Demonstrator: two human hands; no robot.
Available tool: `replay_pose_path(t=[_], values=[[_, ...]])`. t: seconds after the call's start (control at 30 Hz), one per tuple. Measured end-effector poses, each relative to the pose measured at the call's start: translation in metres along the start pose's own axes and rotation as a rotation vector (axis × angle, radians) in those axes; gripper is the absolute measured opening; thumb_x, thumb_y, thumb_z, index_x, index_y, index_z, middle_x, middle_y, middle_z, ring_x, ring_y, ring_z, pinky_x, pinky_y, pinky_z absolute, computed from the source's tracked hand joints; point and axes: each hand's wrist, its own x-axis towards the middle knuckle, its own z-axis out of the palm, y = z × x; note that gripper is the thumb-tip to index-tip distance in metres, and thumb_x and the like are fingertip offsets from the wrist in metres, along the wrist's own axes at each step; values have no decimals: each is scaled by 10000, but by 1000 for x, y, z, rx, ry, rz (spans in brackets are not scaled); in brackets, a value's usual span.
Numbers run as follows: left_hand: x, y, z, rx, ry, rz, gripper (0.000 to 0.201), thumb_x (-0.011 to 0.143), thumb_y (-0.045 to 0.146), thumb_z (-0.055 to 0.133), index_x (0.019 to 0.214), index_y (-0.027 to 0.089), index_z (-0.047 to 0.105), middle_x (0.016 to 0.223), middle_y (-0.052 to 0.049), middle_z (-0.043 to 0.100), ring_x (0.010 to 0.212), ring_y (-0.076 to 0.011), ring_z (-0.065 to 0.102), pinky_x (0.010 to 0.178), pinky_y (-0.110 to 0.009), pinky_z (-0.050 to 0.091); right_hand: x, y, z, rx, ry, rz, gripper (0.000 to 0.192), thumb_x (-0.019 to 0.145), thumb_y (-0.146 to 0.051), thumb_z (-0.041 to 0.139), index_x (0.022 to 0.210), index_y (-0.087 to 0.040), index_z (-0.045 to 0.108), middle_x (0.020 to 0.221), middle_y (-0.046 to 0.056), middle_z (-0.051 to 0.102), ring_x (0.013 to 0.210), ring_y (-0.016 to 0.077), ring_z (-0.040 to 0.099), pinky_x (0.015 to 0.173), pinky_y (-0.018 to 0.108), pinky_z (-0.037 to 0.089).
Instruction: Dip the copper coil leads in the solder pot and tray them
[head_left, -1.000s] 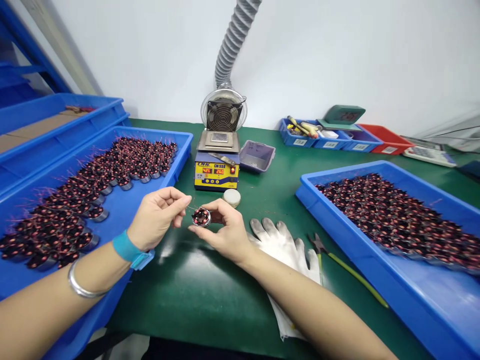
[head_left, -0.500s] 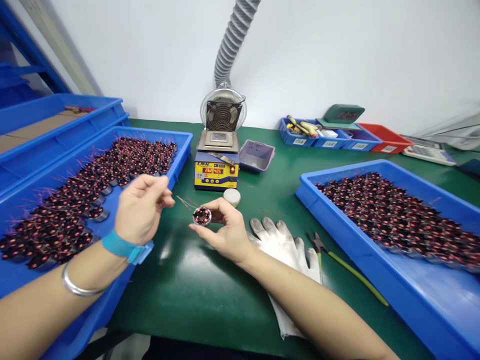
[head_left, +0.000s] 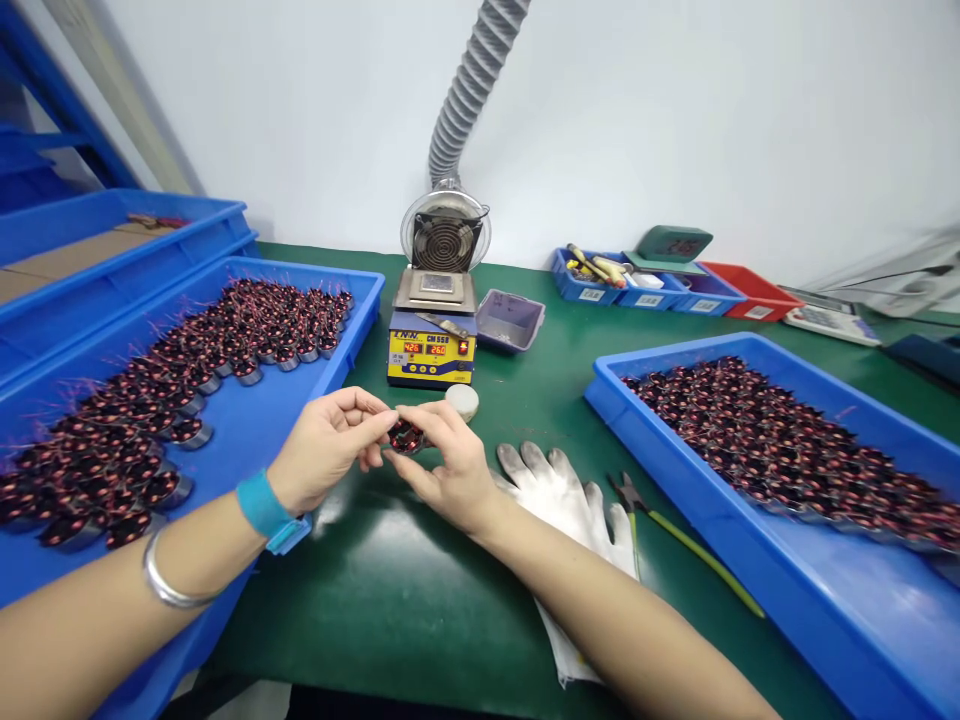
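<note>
Wound coil (head_left: 406,436): small round part, dark core wrapped in reddish copper wire with a silvery rim. Held above the green mat, pinched between fingertips of left hand (head_left: 328,448) and right hand (head_left: 444,462), tilted, mostly covered by the fingers. Sits mid-bench, just in front of the yellow solder pot.

Left hand (head_left: 330,445) and right hand (head_left: 442,465) together, fingers (head_left: 379,412) pinched, forearms angled inward

An electronics assembly workshop: blue trays of wound coils (head_left: 780,450) flank the hands, a solder pot (head_left: 431,345) and fume hose (head_left: 469,90) beyond them.
</note>
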Motion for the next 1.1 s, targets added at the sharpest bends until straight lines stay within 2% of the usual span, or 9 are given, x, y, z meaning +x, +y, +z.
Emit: replay_pose_path(t=[0.13, 0.27, 0.3, 0.33, 0.47, 0.53, 0.77, 0.93, 1.1], values=[[3, 0, -2, 10, 86, 79, 220, 683, 296, 675, 625, 135, 537, 509, 31, 571, 396, -52, 504, 416, -154, 417, 0, 0, -1, -61, -21, -61, 312, 788, -231, 614, 1088, -194, 540, 951, 71, 569, 895, 157, 582, 771, 284, 530], [9, 9, -10, -148, 386, 262, 196, 677, 280, 670, 650, 151, 525, 532, 45, 583, 433, -60, 538, 465, -164, 457, 2, 1, -2, -33, 14, -27, 294, 778, -234, 630, 1056, -201, 541, 986, 72, 589, 864, 150, 598, 695, 261, 538], [10, 11, -12, -188, 420, 286, 199, 673, 286, 670, 656, 154, 523, 529, 49, 579, 430, -61, 535, 461, -164, 454, 3, 1, -3, -24, 20, -12, 296, 775, -235, 633, 1056, -206, 541, 988, 70, 596, 849, 149, 602, 676, 260, 539], [11, 14, -13, -213, 409, 277, 206, 667, 298, 674, 664, 154, 525, 527, 50, 576, 424, -61, 531, 451, -164, 447, 3, 1, -3, -20, 24, -2, 303, 771, -237, 637, 1057, -210, 541, 986, 68, 602, 841, 152, 605, 668, 264, 540], [7, 13, -9, -141, 115, 31, 280, 635, 362, 705, 709, 136, 556, 545, 23, 591, 401, -69, 517, 385, -161, 390, 4, -1, -4, -51, 23, -17, 321, 763, -234, 641, 1066, -222, 537, 977, 68, 619, 879, 177, 607, 722, 309, 539], [3, 9, -4, -95, 48, -21, 285, 628, 359, 709, 700, 129, 557, 533, 20, 586, 386, -67, 505, 373, -163, 375, 4, -2, -4, -82, 15, -37, 322, 768, -228, 633, 1074, -227, 534, 977, 68, 621, 890, 183, 607, 739, 323, 535], [-1, 7, -1, -193, 96, 0, 204, 627, 287, 662, 677, 132, 539, 628, -21, 666, 496, -113, 611, 462, -199, 459, 3, 0, -4, -137, 20, -50, 321, 764, -217, 634, 1066, -227, 522, 980, 67, 615, 883, 178, 609, 731, 314, 538], [-1, 7, -2, -263, 113, -22, 175, 616, 251, 629, 636, 141, 495, 622, -17, 670, 481, -113, 605, 468, -207, 458, 4, 1, -5, -125, 45, -60, 324, 754, -205, 653, 1053, -211, 527, 961, 66, 619, 886, 171, 609, 748, 304, 537], [0, 6, -4, -307, 87, -17, 197, 615, 285, 614, 685, 141, 499, 650, -16, 657, 475, -110, 588, 440, -201, 424, 4, -4, -5, -56, 33, 66, 322, 739, -253, 674, 1037, -218, 556, 951, 62, 629, 828, 168, 618, 705, 305, 543]])
